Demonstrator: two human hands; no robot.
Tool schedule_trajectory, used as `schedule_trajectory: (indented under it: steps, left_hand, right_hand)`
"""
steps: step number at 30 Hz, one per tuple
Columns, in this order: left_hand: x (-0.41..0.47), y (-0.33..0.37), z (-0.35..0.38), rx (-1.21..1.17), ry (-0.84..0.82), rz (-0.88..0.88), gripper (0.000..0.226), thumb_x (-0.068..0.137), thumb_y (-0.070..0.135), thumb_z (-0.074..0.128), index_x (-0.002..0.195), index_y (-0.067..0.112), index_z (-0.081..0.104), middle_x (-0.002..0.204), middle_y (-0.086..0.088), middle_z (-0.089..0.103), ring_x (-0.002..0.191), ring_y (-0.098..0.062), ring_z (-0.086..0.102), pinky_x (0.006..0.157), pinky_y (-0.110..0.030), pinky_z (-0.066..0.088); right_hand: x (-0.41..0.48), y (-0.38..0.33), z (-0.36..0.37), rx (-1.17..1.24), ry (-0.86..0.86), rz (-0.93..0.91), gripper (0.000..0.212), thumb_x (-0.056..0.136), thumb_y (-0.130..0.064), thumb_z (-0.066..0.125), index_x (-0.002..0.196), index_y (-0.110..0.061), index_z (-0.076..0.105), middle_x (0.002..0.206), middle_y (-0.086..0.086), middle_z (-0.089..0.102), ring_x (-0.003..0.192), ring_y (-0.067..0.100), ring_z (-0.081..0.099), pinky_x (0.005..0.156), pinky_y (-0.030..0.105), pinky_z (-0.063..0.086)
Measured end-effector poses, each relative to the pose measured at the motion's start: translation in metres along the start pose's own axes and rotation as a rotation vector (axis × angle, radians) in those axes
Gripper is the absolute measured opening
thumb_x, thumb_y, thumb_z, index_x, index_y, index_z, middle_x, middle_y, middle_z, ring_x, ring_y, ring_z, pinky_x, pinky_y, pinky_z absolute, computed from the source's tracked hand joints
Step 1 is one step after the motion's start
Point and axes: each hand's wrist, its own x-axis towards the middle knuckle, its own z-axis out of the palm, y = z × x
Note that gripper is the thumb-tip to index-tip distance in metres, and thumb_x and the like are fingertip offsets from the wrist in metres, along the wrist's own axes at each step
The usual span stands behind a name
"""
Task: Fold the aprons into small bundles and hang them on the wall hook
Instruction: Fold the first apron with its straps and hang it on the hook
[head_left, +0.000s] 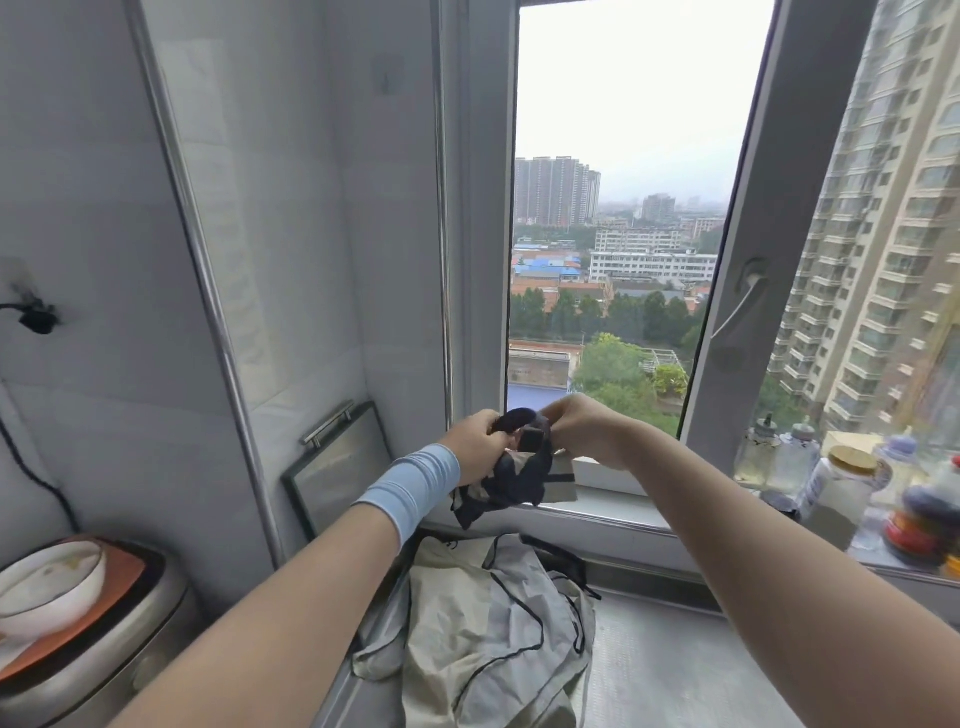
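A small dark navy apron bundle (511, 480) hangs in the air in front of the window, its strap looped at the top. My left hand (475, 441) grips the strap from the left. My right hand (582, 426) pinches it from the right, both hands close together. A light grey apron (483, 629) with dark piping lies crumpled on the steel counter below them. High on the tiled wall a small hook (387, 78) shows faintly, far above my hands.
A steel cooker (98, 670) with a white bowl (49, 582) on an orange pad stands at the left. A framed glass panel (337, 467) leans against the wall. Jars and bottles (852, 478) crowd the window sill at the right. A black plug (36, 317) sits on the left wall.
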Motion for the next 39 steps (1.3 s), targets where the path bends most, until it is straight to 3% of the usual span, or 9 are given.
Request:
schedule_trajectory:
  steps: [5,10,12,16,19,24,28,35,39]
  left_hand:
    - [0.006,0.001,0.002,0.063,0.004,-0.001,0.026,0.097,0.016,0.040,0.085,0.016,0.064,0.073,-0.005,0.059,0.063,-0.018,0.053,0.060,-0.026,0.044]
    - [0.008,0.007,0.003,0.197,0.028,0.008,0.026,0.098,0.026,0.043,0.085,0.020,0.064,0.069,-0.002,0.061,0.063,-0.021,0.056,0.057,-0.026,0.043]
    - [0.008,0.012,0.004,0.222,0.032,0.028,0.025,0.098,0.030,0.043,0.086,0.022,0.065,0.071,-0.001,0.063,0.066,-0.022,0.059,0.059,-0.028,0.046]
    - [0.013,0.012,0.007,0.170,0.005,0.073,0.028,0.100,0.033,0.041,0.081,0.029,0.060,0.069,0.005,0.058,0.073,-0.025,0.059,0.073,-0.035,0.051]
    - [0.016,0.011,0.011,0.104,0.015,0.103,0.022,0.101,0.030,0.042,0.089,0.029,0.060,0.068,0.009,0.055,0.070,-0.019,0.053,0.070,-0.030,0.046]
    - [0.016,0.015,0.017,-0.010,0.011,0.092,0.028,0.102,0.033,0.043,0.096,0.023,0.069,0.069,0.004,0.066,0.065,-0.014,0.056,0.068,-0.028,0.048]
    - [0.016,0.017,0.013,-0.033,0.031,-0.005,0.036,0.101,0.036,0.045,0.093,0.014,0.072,0.058,0.006,0.059,0.055,-0.011,0.051,0.057,-0.024,0.043]
    - [0.013,0.007,0.016,0.033,0.030,-0.053,0.034,0.101,0.029,0.045,0.087,0.012,0.070,0.052,0.004,0.044,0.046,-0.012,0.039,0.045,-0.019,0.034]
    - [0.012,0.000,0.018,0.139,0.059,-0.043,0.032,0.102,0.032,0.040,0.076,0.021,0.053,0.063,0.001,0.048,0.058,-0.017,0.045,0.057,-0.028,0.041]
  right_hand:
    - [-0.010,-0.001,-0.006,0.067,-0.177,-0.012,0.028,0.088,0.011,0.052,0.089,-0.004,0.075,0.086,0.005,0.072,0.079,0.014,0.065,0.074,0.028,0.055]
    - [-0.010,0.001,-0.009,0.120,-0.181,0.039,0.036,0.087,-0.046,0.060,0.092,-0.014,0.075,0.096,0.003,0.076,0.094,0.023,0.068,0.092,0.040,0.050]
    - [-0.008,0.001,-0.007,0.048,-0.033,-0.001,0.031,0.076,-0.034,0.080,0.096,-0.010,0.076,0.098,0.012,0.075,0.092,0.024,0.072,0.090,0.043,0.057]
    - [-0.004,0.012,-0.011,0.160,0.098,-0.038,0.037,0.082,-0.006,0.075,0.113,-0.018,0.059,0.105,0.019,0.068,0.084,0.029,0.069,0.080,0.041,0.058]
    - [-0.002,0.022,-0.014,0.126,0.180,-0.133,0.038,0.081,-0.009,0.075,0.095,-0.034,0.049,0.100,0.018,0.071,0.082,0.030,0.070,0.078,0.046,0.058]
    - [-0.008,0.022,-0.014,-0.160,0.393,-0.428,0.037,0.076,0.002,0.073,0.079,-0.028,0.052,0.096,-0.011,0.069,0.078,0.015,0.064,0.075,0.034,0.056]
    - [-0.005,0.026,-0.017,-0.286,0.314,-0.577,0.039,0.078,0.005,0.074,0.067,-0.031,0.065,0.106,-0.009,0.064,0.086,0.001,0.062,0.078,0.024,0.053]
    - [0.007,0.030,-0.011,-0.602,0.198,-0.452,0.013,0.088,-0.018,0.068,0.094,-0.021,0.079,0.091,0.002,0.071,0.079,0.021,0.062,0.077,0.036,0.054]
    - [0.010,0.020,-0.007,-0.552,0.169,-0.447,0.012,0.090,-0.023,0.061,0.085,-0.020,0.072,0.100,-0.004,0.057,0.081,0.013,0.053,0.070,0.025,0.042]
